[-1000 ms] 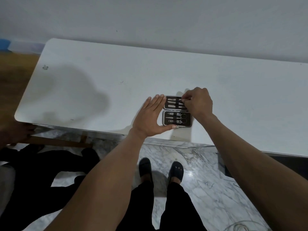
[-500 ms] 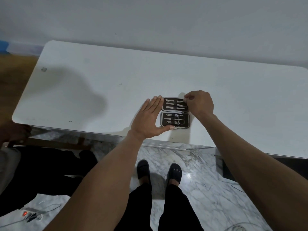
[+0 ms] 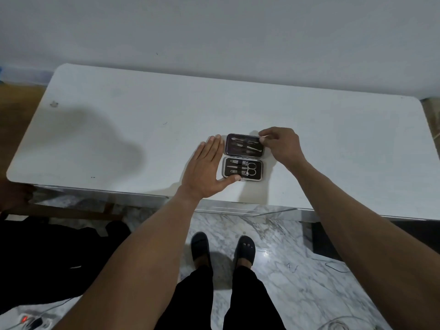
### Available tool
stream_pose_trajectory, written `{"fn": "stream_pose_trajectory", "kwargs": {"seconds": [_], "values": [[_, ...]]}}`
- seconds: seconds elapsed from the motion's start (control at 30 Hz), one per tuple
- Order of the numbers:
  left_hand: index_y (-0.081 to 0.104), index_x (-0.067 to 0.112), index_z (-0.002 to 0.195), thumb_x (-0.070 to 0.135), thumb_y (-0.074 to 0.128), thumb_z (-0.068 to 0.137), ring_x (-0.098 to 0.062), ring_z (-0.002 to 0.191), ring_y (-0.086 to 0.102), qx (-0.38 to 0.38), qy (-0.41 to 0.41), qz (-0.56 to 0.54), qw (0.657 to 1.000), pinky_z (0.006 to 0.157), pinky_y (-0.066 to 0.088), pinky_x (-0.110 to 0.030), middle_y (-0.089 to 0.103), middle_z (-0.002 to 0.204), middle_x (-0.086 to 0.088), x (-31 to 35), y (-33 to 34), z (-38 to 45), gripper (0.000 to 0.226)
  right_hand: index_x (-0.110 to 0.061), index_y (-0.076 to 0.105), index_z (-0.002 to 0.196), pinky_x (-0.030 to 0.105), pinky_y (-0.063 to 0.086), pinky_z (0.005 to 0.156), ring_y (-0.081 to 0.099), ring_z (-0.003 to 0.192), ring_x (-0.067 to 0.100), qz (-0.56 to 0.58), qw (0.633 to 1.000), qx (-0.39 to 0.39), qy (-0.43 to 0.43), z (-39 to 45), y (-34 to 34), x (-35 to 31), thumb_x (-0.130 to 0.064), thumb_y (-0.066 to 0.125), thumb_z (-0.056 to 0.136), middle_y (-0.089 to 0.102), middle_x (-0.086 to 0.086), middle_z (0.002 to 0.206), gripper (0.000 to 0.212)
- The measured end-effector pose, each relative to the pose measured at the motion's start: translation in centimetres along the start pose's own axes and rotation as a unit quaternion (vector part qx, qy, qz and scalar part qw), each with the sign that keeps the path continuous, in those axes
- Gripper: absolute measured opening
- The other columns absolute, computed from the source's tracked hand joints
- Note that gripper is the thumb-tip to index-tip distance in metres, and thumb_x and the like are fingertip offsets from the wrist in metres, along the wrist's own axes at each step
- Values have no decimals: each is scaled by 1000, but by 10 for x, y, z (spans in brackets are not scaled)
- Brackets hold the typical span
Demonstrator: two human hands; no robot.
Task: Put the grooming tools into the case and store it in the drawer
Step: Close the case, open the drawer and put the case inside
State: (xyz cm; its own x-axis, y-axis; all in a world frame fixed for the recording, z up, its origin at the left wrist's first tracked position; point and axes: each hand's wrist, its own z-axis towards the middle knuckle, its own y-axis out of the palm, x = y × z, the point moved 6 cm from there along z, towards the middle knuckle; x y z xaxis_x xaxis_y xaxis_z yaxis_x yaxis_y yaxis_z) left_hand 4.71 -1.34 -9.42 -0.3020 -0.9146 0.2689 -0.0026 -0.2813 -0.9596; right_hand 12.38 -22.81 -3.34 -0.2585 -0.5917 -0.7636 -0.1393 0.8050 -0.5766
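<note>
A small black grooming case (image 3: 243,157) lies open flat on the white table (image 3: 119,139), near its front edge. Its near half holds scissors (image 3: 250,168), clippers and other metal tools; its far half holds several slim metal tools. My left hand (image 3: 206,171) lies flat against the case's left side, fingers together, thumb along the near edge. My right hand (image 3: 282,145) pinches the far right corner of the far half between thumb and fingers.
The table stands against a grey wall. A drawer front (image 3: 233,209) shows under the table's front edge just below the case. Marble floor, my two feet (image 3: 222,250) and loose cables (image 3: 333,266) lie below. Another person's dark clothing (image 3: 47,258) is at the left.
The view shifted, so the whole table's right end now shows. My right hand's fingers moved from covering the far half's right edge to its far right corner. The left hand stayed in place.
</note>
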Motion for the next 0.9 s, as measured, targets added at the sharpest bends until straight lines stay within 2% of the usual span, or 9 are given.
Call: {"fn": "stream_pose_trajectory", "kwargs": {"seconds": [0.23, 0.37, 0.57, 0.7, 0.8, 0.9], "values": [[23, 4, 164, 86, 33, 90, -25, 162, 14, 4, -5, -1, 1000, 132, 16, -46, 20, 173, -13, 0, 0, -2, 111, -19, 76, 91, 11, 44, 69, 63, 72, -4, 4, 996, -26, -91, -35, -11, -5, -15, 71, 86, 74, -7, 87, 8], [24, 2, 163, 86, 31, 91, -26, 162, 15, 5, 0, 12, 1000, 131, 17, -47, 20, 173, -14, -1, 3, -2, 111, -22, 77, 101, 19, 49, 75, 65, 77, 9, -64, 988, 2, -137, -58, -7, -3, -15, 73, 85, 74, -8, 95, 18], [20, 1, 164, 89, 27, 89, -26, 162, 11, -5, 10, 9, 1000, 132, 13, -46, 14, 174, -14, -1, 4, -3, 116, -16, 76, 101, 30, 54, 77, 63, 77, 15, -129, 974, 4, -187, -83, 9, 8, -3, 73, 81, 71, 2, 100, 24], [15, 2, 165, 93, 26, 85, -24, 163, 6, -29, 13, 7, 999, 133, 9, -46, 9, 175, -13, 0, 4, -3, 121, -11, 75, 103, 37, 54, 83, 65, 92, 25, -175, 966, 15, -191, -93, 26, 21, 3, 66, 82, 68, 5, 110, 26], [19, 1, 164, 90, 20, 89, -25, 163, 8, -20, 15, 2, 1000, 133, 10, -45, 12, 174, -14, 0, 2, -3, 117, -10, 74, 103, 41, 54, 82, 63, 97, 27, -188, 962, 34, -194, -96, 30, 23, 2, 67, 82, 67, 5, 110, 25], [26, 0, 162, 80, 17, 96, -26, 161, 15, 0, 16, -12, 1000, 132, 14, -48, 20, 172, -15, 0, 1, -2, 104, -14, 73, 103, 37, 52, 80, 61, 98, 25, -188, 962, 47, -190, -95, 27, 18, -9, 69, 82, 66, 3, 108, 22]]}}
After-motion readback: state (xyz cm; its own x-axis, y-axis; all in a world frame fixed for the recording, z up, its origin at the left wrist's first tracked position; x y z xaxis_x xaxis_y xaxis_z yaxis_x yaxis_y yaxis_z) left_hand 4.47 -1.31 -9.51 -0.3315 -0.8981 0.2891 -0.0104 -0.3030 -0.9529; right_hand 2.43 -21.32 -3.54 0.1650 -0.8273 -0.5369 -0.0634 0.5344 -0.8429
